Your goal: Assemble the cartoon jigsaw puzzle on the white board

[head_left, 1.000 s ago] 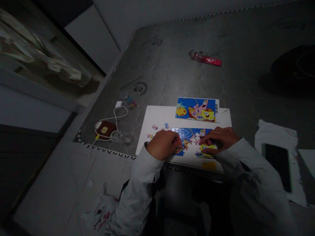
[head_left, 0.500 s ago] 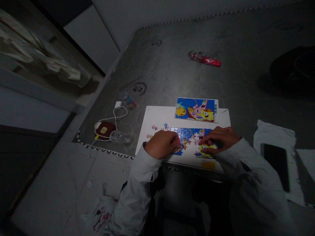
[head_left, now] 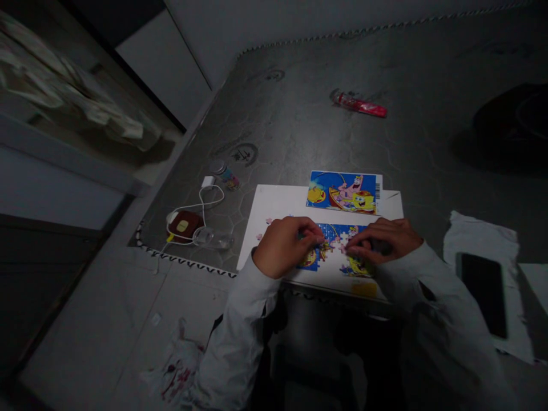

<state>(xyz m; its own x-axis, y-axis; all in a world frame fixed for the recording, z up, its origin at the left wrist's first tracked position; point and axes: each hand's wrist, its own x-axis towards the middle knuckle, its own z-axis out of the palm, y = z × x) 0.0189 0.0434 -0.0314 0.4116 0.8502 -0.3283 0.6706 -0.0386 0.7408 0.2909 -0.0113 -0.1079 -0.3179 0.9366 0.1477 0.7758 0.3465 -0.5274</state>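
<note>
A partly joined cartoon jigsaw puzzle [head_left: 355, 267] lies on a white board [head_left: 274, 200], with a pale gap near its middle. My left hand [head_left: 286, 245] is over the puzzle's left part, fingertips pinched at the edge of the gap; anything between them is too small to make out. From the right, my right hand [head_left: 385, 242] reaches over the yellow section. Its thumb and forefinger are closed together beside the gap, and whatever they grip is hidden. Behind the puzzle is a blue picture card [head_left: 342, 192] with the cartoon characters. A few loose puzzle pieces [head_left: 259, 236] show left of my left hand.
On the left stand a brown box [head_left: 185, 226] with a white cable, a clear bottle [head_left: 214, 238] and a small jar [head_left: 225, 174]. A red packet [head_left: 359, 105] lies farther back. To the right, a dark phone [head_left: 483, 294] rests on white cloth [head_left: 479, 231].
My left hand has shifted right and slightly up, its fingertips now by the puzzle's gap. My right hand stays in nearly the same place. The view has tilted slightly.
</note>
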